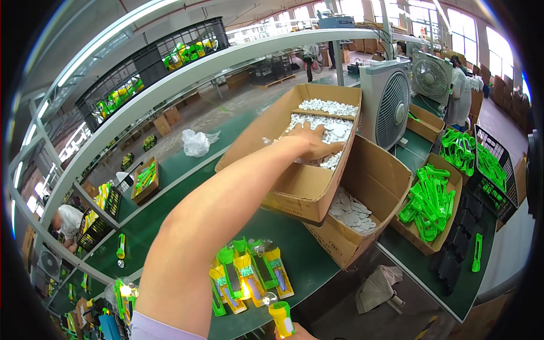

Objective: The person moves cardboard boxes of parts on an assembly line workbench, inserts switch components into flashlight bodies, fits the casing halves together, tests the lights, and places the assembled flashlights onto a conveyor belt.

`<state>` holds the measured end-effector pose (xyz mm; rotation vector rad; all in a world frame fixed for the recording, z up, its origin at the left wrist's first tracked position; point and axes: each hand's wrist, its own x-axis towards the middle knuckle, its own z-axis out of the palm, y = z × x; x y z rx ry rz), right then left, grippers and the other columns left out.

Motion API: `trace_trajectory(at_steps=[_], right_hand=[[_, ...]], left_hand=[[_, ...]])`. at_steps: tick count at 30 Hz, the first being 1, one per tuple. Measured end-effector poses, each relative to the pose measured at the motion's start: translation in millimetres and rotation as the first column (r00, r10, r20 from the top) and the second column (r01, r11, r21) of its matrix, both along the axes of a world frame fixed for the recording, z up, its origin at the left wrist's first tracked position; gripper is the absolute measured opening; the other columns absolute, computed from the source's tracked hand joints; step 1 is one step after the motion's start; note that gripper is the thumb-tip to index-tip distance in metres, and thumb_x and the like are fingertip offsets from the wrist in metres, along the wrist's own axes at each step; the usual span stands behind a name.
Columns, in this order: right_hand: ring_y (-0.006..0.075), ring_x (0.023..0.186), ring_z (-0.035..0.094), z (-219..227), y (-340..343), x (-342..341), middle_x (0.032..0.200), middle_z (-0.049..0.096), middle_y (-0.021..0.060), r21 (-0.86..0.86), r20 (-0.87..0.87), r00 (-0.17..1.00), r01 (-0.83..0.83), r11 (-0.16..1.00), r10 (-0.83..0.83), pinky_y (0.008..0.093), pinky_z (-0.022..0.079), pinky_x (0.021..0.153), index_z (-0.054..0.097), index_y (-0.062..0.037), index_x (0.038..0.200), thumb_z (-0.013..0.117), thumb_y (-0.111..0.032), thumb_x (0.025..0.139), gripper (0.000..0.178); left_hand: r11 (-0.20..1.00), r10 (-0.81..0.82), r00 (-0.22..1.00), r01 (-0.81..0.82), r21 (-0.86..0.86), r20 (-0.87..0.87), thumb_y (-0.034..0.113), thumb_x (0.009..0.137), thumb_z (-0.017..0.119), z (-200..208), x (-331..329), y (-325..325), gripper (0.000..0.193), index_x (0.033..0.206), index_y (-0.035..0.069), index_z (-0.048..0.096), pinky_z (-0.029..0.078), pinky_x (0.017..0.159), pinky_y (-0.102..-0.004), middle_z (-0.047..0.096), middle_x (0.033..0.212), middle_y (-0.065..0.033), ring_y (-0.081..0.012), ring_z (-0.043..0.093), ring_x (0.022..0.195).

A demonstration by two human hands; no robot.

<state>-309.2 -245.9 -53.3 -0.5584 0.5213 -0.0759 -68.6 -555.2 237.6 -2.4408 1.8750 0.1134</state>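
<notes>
My left hand (313, 141) reaches far forward into a cardboard box (297, 201) holding many small white plastic pieces (331, 129). Its fingers are spread over the pieces, and I see nothing gripped in them. At the lower edge my right hand (300, 333), partly cut off by the frame, is closed around a yellow and green flashlight (279, 318) with a clear reflector at its top. Left of that hand, several opened yellow and green flashlight bodies (249, 275) lie side by side on the green table (309, 249), one of them glowing.
Under the tilted box stands a second carton (374, 187) with flat white pieces. At right are a carton of green casings (428, 204), black trays (456, 243) and a black crate (498, 164). A fan (391, 105) stands behind. A metal rail (187, 71) crosses overhead.
</notes>
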Motion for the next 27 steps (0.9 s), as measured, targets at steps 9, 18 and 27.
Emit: trace_trajectory(at_steps=[9,18,27], right_hand=[[0.0198,0.054,0.059,-15,-8,2,0.070,0.059,0.0086,0.077,-0.038,0.999,0.035,0.996,-0.033,0.0319,0.050,0.050,0.057,-0.0012,0.094,0.067,0.004,0.061,0.035],[0.0232,0.054,0.057,15,-2,0,0.070,0.058,0.0095,-0.006,-0.069,0.991,0.116,0.993,-0.116,0.0347,0.048,0.051,0.058,-0.0018,0.093,0.062,0.003,0.062,0.031],[0.0167,0.067,0.062,-16,-8,0,0.075,0.062,0.0065,-0.166,0.052,0.969,-0.230,0.959,0.242,0.0302,0.050,0.060,0.057,-0.0011,0.095,0.068,0.007,0.058,0.040]], left_hand=[[0.982,-0.170,0.953,0.141,-0.129,-0.252,0.059,0.078,0.064,-4,15,-24,0.077,0.123,-0.001,0.051,0.045,0.093,-0.0407,0.058,0.118,-0.0222,-0.0339,0.058,0.108],[0.924,-0.305,0.951,0.282,-0.259,-0.053,0.035,0.085,0.064,11,47,-41,0.040,0.089,-0.004,0.070,0.051,0.078,-0.0417,0.068,0.085,-0.0243,-0.0326,0.066,0.082],[0.890,-0.001,0.980,-0.091,-0.446,-0.201,0.028,0.091,0.062,127,104,83,0.030,0.092,0.000,0.070,0.040,0.053,-0.0287,0.059,0.069,-0.0057,-0.0128,0.049,0.058]])
